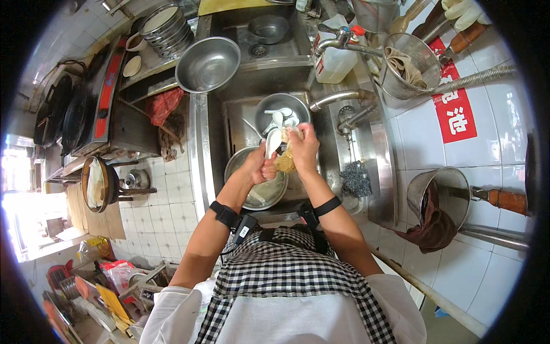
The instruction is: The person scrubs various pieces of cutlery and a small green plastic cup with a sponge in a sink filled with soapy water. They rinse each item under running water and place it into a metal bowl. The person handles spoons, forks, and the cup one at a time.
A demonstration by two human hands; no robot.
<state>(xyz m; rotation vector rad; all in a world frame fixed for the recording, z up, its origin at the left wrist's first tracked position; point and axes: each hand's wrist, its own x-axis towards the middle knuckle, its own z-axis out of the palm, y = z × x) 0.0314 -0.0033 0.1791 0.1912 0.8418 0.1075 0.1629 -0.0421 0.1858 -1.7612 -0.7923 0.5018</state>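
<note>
My left hand (259, 165) grips a white soup spoon (273, 142) by its handle, with the bowl of the spoon pointing up. Beside it, my right hand (304, 147) is closed on a yellowish scrubbing cloth (285, 161), whose loose part hangs down near the spoon. Both hands are over the sink (235, 107). Just beyond them, a metal bowl (263, 109) contains several white spoons (278, 118). Below my hands lies a metal basin (281, 193) of cloudy water, with a pale utensil (257, 197) in it. My forearms hide part of the sink.
The faucet (335, 99) reaches over the sink from the right. A dark steel-wool scrubber (355, 178) lies on the right ledge. An empty metal bowl (208, 64) rests at the upper left, and a white plastic jug (337, 64) stands behind the faucet.
</note>
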